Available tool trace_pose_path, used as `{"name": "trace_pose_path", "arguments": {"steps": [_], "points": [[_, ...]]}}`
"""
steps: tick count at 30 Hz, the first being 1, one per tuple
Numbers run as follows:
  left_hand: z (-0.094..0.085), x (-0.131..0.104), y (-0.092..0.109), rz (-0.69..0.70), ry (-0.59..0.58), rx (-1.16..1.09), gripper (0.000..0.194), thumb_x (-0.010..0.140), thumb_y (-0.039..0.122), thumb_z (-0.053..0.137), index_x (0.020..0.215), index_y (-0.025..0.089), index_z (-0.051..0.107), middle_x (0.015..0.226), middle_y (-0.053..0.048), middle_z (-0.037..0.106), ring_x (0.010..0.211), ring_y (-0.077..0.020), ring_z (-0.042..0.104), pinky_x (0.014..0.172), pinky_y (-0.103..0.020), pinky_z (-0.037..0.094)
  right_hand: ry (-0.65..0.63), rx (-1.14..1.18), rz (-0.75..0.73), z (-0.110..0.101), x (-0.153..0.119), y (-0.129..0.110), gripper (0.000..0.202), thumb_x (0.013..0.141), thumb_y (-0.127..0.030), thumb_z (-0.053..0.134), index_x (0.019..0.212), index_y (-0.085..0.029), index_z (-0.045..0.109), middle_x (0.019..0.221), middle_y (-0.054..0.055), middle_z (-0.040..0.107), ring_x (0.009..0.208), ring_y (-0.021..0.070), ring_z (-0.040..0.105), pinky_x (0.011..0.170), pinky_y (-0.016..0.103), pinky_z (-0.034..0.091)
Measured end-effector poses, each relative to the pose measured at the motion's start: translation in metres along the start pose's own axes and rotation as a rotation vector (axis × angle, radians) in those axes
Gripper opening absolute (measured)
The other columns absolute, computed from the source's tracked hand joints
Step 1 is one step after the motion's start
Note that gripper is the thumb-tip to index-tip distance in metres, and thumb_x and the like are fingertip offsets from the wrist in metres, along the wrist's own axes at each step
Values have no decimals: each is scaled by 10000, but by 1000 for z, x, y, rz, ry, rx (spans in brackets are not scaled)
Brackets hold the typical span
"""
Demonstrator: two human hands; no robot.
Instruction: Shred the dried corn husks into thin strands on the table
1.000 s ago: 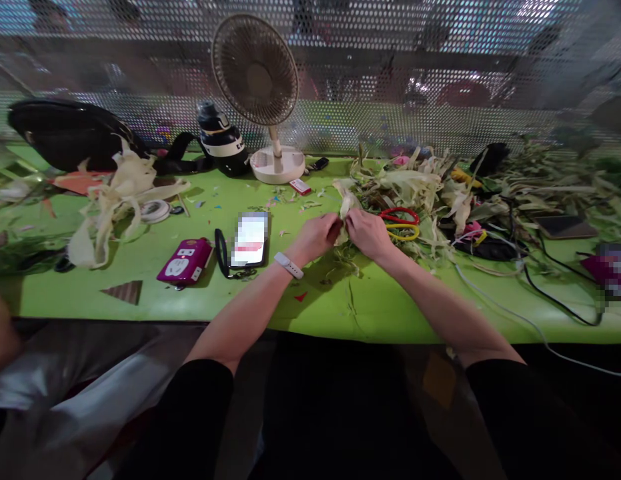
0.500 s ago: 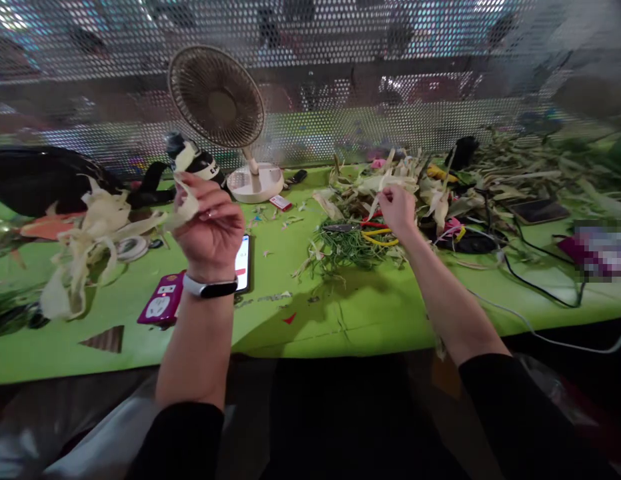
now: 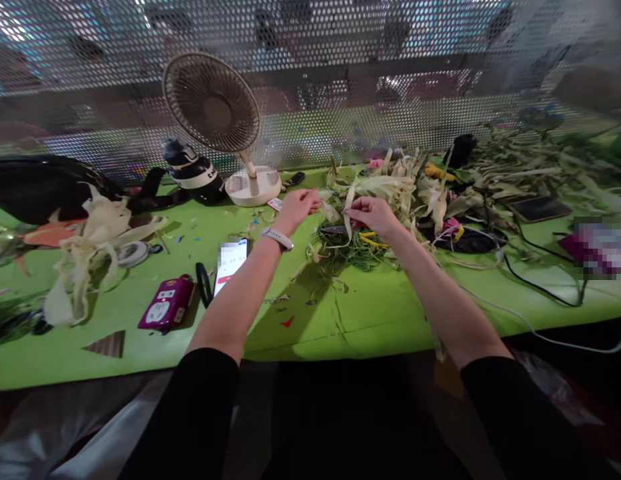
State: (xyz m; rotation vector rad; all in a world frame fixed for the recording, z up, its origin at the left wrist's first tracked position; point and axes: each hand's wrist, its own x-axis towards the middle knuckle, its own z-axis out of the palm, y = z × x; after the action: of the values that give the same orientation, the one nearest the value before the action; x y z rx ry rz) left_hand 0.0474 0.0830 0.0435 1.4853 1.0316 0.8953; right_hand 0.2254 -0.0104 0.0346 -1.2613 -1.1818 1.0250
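Observation:
My right hand (image 3: pixel 374 215) pinches a pale strip of corn husk (image 3: pixel 349 200), which stands up from the fingertips and hangs a little below them. Just to its left, my left hand (image 3: pixel 296 210) reaches across with its fingers drawn together. Whatever those fingers hold is too small or hidden to make out. Behind and right of my right hand lies a heap of dry husks (image 3: pixel 390 187). Beneath the hands is a tangle of green strands (image 3: pixel 353 255). A tool with yellow handles (image 3: pixel 374 240) rests on it, partly covered by my right hand.
On the green tabletop (image 3: pixel 300 333) stand a fan (image 3: pixel 253 187) and a black bottle (image 3: pixel 200 177). A lit phone (image 3: pixel 231 263) and a purple power socket (image 3: pixel 167 303) lie left of my left arm. More husks (image 3: pixel 97 227) are far left. Cables (image 3: pixel 535 283) run at right.
My left hand has swung right and down from a raised position beside the bottle, and its strip no longer shows clearly. My right hand has shifted slightly left and lower with a husk strip.

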Motion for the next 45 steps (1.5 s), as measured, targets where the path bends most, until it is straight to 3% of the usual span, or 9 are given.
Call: {"name": "trace_pose_path", "arguments": {"steps": [3, 8, 13, 17, 18, 20, 23, 31, 45], "points": [[19, -26, 8, 176, -191, -56, 220, 799, 366, 698, 888, 165, 690, 908, -50, 727, 865, -140, 665, 792, -267, 515, -59, 20, -9, 12, -6, -4, 294, 573, -326, 843, 642, -190, 591, 582, -32, 615, 511, 112, 550, 515, 274, 514], [29, -54, 5, 188, -17, -201, 115, 844, 274, 642, 833, 165, 672, 818, -14, 710, 774, -102, 651, 786, -265, 528, -189, -17, -24, 33, -19, -7, 108, 685, -169, 707, 660, -179, 602, 600, -31, 623, 532, 121, 568, 533, 274, 510], [7, -73, 5, 79, 101, -527, 63, 843, 230, 657, 839, 168, 646, 770, 3, 699, 702, -75, 656, 715, -220, 554, -415, -121, 54, 41, -29, -9, 74, 731, -160, 683, 691, -170, 621, 602, -22, 638, 519, 108, 580, 546, 263, 508], [-19, -80, 8, 10, 208, -722, 76, 856, 144, 624, 786, 158, 650, 657, 30, 644, 535, -11, 558, 497, -105, 437, -715, -372, 119, 15, -25, -16, 111, 738, -257, 721, 730, -155, 677, 690, 13, 697, 611, 123, 640, 604, 266, 522], [-22, -81, 7, 3, 210, -718, 83, 844, 141, 639, 764, 160, 647, 628, 36, 626, 493, -4, 521, 430, -100, 371, -678, -428, 97, 7, -22, -17, 122, 741, -275, 722, 737, -159, 686, 702, 14, 703, 617, 124, 644, 604, 266, 520], [-24, -84, 3, 40, 147, -595, 83, 821, 180, 677, 745, 163, 648, 599, 41, 607, 434, -3, 449, 374, -118, 293, -412, -428, -3, -4, -17, -18, 129, 743, -287, 731, 742, -170, 676, 674, 5, 691, 581, 117, 621, 568, 257, 506], [-14, -92, -4, 37, -13, -334, 120, 787, 261, 723, 783, 157, 664, 593, 32, 617, 430, -23, 450, 393, -143, 308, -106, -301, -110, -1, -14, -18, 197, 778, -361, 718, 751, -178, 651, 626, -1, 662, 509, 100, 558, 508, 245, 476], [3, -106, -9, 65, -175, -274, 77, 834, 211, 653, 841, 136, 635, 584, 31, 611, 456, -43, 498, 471, -174, 398, -136, -357, -357, 35, -31, -12, 282, 793, -447, 664, 844, -170, 673, 767, 25, 682, 677, 142, 587, 646, 285, 473], [7, -113, -11, -46, -172, -329, 142, 891, 251, 600, 875, 113, 628, 749, -41, 720, 572, -81, 660, 605, -221, 572, -117, -650, -629, 34, -34, -10, 189, 878, -295, 556, 800, -173, 678, 783, 54, 697, 715, 166, 597, 672, 294, 452]]}}
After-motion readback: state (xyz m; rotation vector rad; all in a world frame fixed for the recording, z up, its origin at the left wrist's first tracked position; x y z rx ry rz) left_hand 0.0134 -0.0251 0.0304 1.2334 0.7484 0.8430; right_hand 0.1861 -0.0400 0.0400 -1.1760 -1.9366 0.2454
